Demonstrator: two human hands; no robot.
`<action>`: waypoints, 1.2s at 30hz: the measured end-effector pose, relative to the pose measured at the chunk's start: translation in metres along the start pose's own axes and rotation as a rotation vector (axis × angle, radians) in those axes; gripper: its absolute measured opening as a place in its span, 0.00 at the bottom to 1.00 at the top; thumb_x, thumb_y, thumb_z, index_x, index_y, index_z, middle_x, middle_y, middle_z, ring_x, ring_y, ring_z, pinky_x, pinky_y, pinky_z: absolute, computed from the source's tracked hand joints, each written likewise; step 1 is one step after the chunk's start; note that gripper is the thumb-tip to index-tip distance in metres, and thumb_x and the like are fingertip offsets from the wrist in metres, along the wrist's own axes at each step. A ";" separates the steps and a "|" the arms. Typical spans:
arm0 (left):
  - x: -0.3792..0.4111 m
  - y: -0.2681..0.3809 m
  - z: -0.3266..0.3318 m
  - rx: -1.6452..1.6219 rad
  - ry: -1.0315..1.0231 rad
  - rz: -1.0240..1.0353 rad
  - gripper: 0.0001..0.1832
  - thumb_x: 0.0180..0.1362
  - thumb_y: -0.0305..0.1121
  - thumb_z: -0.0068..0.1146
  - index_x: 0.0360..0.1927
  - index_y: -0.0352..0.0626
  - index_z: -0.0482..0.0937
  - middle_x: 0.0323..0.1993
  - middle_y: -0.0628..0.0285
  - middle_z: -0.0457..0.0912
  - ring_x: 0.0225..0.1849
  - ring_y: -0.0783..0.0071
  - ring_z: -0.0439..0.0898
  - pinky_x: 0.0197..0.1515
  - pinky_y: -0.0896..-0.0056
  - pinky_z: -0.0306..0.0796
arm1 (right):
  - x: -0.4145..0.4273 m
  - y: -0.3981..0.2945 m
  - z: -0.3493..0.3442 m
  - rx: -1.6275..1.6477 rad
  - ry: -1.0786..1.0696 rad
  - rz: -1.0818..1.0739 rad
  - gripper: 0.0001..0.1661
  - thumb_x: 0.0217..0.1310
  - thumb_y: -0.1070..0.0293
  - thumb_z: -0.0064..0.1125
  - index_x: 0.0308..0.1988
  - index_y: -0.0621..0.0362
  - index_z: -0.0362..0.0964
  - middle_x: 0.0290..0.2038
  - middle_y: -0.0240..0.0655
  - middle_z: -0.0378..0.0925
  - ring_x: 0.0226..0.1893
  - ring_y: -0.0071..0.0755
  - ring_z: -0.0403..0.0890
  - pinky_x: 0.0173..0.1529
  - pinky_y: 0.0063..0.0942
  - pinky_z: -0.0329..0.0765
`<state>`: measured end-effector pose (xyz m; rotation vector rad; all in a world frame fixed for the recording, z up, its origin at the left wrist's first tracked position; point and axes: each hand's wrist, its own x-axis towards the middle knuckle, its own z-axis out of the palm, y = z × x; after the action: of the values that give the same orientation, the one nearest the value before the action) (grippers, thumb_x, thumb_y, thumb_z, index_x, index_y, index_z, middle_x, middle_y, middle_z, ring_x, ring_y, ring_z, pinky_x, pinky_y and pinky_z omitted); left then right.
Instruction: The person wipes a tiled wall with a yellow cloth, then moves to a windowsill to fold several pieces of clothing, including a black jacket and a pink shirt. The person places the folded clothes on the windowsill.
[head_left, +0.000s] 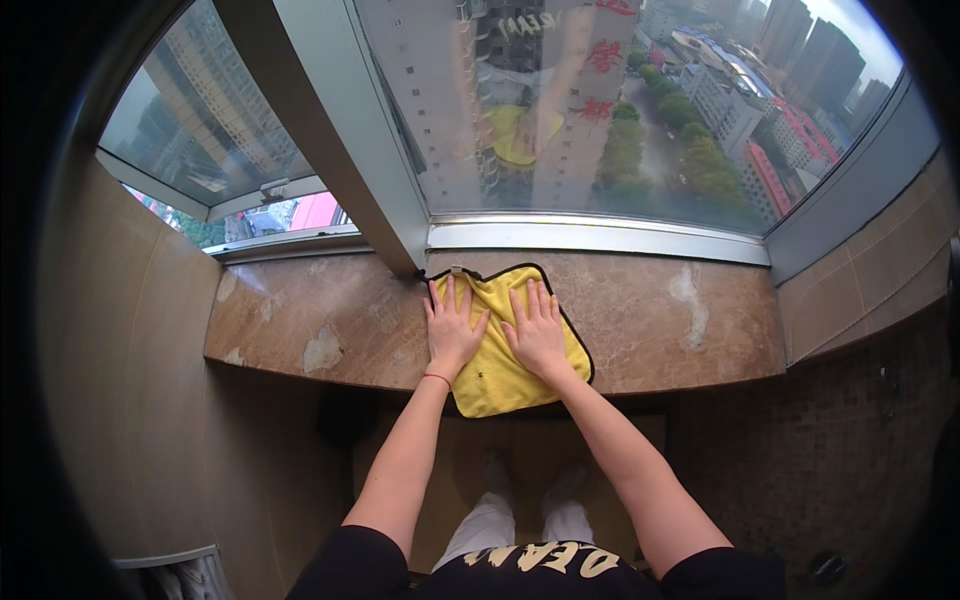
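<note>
A yellow cloth (499, 382) with a black edge binding lies spread on the brown marble window sill (622, 322). Its near end hangs a little over the sill's front edge. Flat on the cloth's left part rests my left hand (454, 330), fingers spread and pointing toward the window. My right hand (537, 334) presses flat on the right part, with its thumb apart from the fingers. Neither hand grips the cloth; the palms cover some of it. A small dark spot shows near the cloth's lower left. Its far left corner lies beside the foot of the window post.
Behind the sill stands a large window pane (525, 180) in a metal frame (600, 238). At left, past a thick post (337, 150), a smaller window sash (217, 120) is tilted outward. Tiled walls (135, 337) close in both sides. Pale worn patches (322, 349) mark the stone.
</note>
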<state>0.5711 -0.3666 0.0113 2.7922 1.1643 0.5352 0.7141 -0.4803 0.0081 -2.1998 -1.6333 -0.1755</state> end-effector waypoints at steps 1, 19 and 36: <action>-0.014 -0.011 -0.010 0.017 -0.025 -0.012 0.34 0.61 0.55 0.47 0.65 0.44 0.69 0.72 0.46 0.54 0.73 0.37 0.44 0.70 0.35 0.43 | -0.008 -0.022 0.000 0.053 -0.001 -0.047 0.36 0.66 0.49 0.48 0.67 0.54 0.58 0.69 0.54 0.52 0.72 0.55 0.49 0.72 0.51 0.47; -0.065 0.027 -0.027 -0.302 -0.073 0.276 0.34 0.59 0.50 0.52 0.67 0.45 0.66 0.72 0.47 0.53 0.75 0.48 0.46 0.72 0.43 0.45 | -0.096 -0.021 -0.044 -0.194 -0.073 0.273 0.38 0.64 0.50 0.52 0.68 0.53 0.56 0.71 0.52 0.48 0.72 0.57 0.48 0.70 0.56 0.48; -0.050 -0.017 -0.051 -0.340 -0.072 0.123 0.30 0.58 0.38 0.56 0.65 0.49 0.67 0.68 0.52 0.63 0.71 0.45 0.56 0.70 0.41 0.51 | 0.097 -0.040 0.053 -0.109 0.249 0.337 0.23 0.59 0.59 0.57 0.52 0.57 0.71 0.56 0.47 0.66 0.60 0.50 0.65 0.65 0.48 0.59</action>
<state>0.5092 -0.3933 0.0416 2.5750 0.8043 0.5752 0.7002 -0.3637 0.0005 -2.3840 -1.1289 -0.4306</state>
